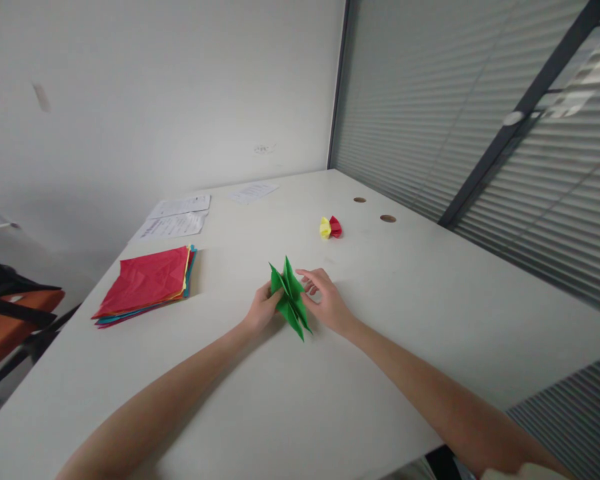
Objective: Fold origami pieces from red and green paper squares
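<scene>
The white surface [405,320] stretches ahead of me; on its left lies a stack of coloured paper [147,283], red on top, set aside within reach, with printed sheets [175,220] beyond it; at the middle stands the green folded paper [290,297], points up; my left hand [261,313] has a narrow grip pinching its left side, seemingly to steady it; my right hand [327,303] has a loose, wide grip, fingertips at a flap; farther off sits a small red-and-yellow folded piece [331,227].
</scene>
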Action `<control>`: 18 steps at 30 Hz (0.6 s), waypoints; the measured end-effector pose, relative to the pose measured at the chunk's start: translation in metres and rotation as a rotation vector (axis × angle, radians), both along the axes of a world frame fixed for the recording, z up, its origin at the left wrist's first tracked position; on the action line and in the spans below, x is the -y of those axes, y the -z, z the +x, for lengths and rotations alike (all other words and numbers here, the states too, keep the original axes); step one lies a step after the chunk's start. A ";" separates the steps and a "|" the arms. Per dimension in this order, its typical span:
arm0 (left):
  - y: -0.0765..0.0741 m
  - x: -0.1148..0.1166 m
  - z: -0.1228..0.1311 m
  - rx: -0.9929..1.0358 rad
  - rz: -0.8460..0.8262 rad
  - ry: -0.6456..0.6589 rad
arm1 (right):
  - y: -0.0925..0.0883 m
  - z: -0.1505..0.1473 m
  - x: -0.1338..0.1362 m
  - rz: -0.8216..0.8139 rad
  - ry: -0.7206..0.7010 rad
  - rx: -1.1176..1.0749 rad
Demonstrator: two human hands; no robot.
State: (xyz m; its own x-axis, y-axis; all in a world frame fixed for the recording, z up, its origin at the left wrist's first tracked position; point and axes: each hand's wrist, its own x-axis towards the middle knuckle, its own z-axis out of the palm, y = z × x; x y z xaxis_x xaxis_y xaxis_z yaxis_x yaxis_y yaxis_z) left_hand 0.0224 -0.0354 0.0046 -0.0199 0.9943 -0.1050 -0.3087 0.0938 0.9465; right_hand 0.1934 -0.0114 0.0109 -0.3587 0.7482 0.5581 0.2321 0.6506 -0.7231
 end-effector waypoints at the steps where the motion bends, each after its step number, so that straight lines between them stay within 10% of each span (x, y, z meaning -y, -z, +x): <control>1: 0.000 0.000 0.001 0.014 -0.008 -0.006 | 0.002 0.000 -0.001 -0.034 0.009 -0.006; 18: 0.006 0.003 -0.001 0.005 0.044 0.211 | 0.013 -0.003 -0.010 -0.399 0.000 -0.086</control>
State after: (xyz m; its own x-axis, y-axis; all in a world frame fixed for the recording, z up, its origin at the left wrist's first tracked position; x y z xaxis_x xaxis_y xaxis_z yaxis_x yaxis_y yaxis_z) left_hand 0.0218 -0.0382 -0.0017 0.1892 0.9800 -0.0615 -0.2910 0.1157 0.9497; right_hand 0.1908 -0.0018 -0.0023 -0.3237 0.9120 0.2518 0.1601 0.3151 -0.9355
